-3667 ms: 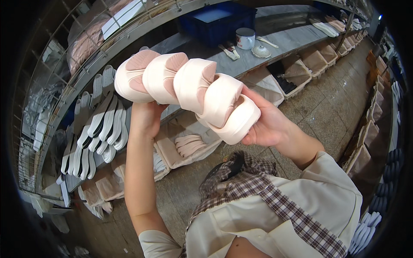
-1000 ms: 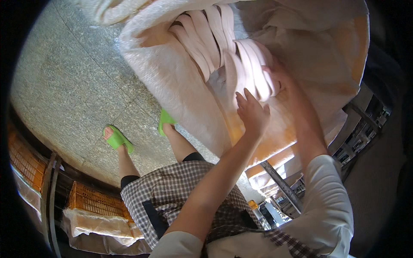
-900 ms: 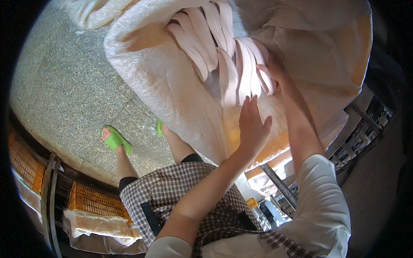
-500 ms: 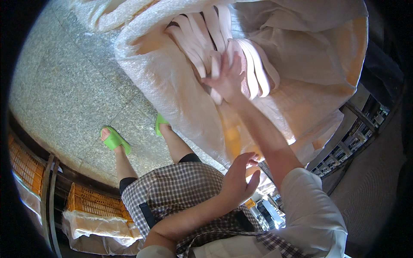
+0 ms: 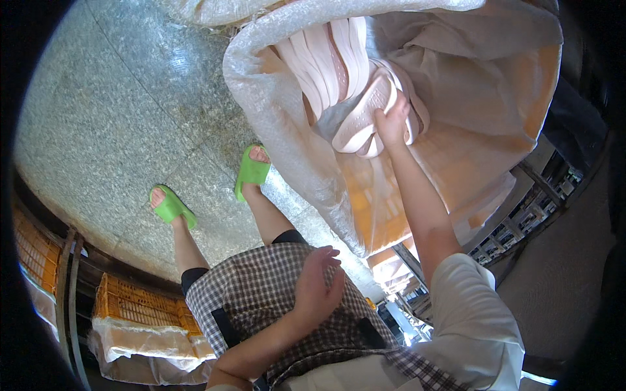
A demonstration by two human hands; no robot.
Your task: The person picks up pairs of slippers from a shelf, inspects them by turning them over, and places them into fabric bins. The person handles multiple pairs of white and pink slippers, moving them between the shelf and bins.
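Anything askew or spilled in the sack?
Nothing spilled. In the woven sack, one pale sole under the right hand lies flat across the upright row of soles. Left hand empty.

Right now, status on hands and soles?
Right hand in sack, gripping pale sole. Left hand empty, open by waist. Nothing blocking.
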